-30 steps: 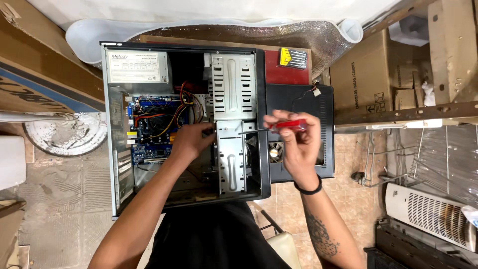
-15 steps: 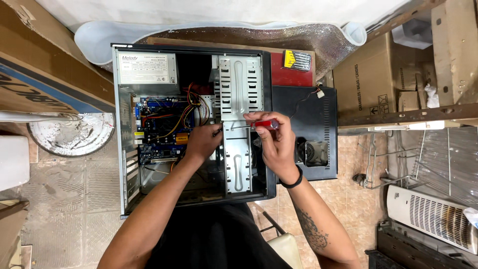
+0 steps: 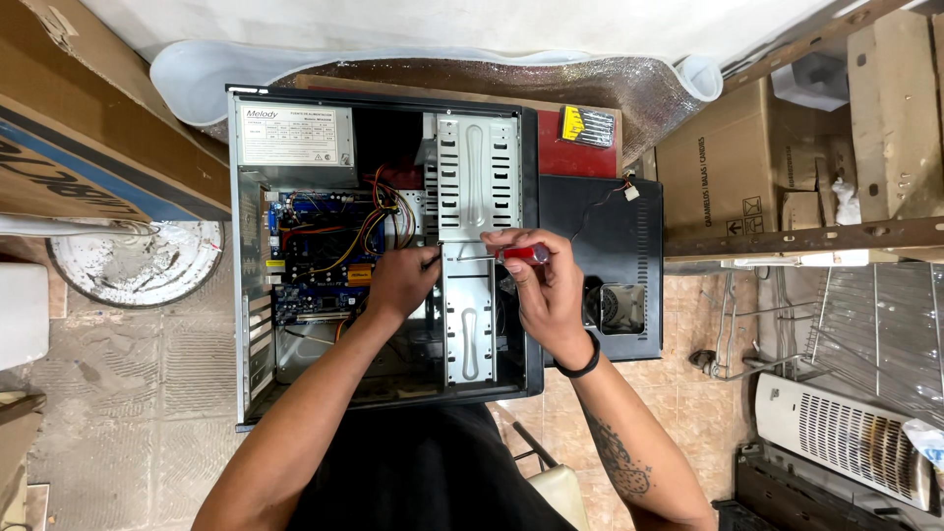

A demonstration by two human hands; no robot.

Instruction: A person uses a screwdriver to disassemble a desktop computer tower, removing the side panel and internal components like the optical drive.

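Fingers of the right hand [image 3: 547, 291] pinch a red-handled screwdriver [image 3: 519, 254] by its handle, its shaft pointing left across the metal drive cage [image 3: 477, 177] of the open computer case [image 3: 246, 295]. Left hand [image 3: 398, 282] rests curled beside the cage, fingertips near the screwdriver's tip, just beside the bundled wires [image 3: 379, 211].
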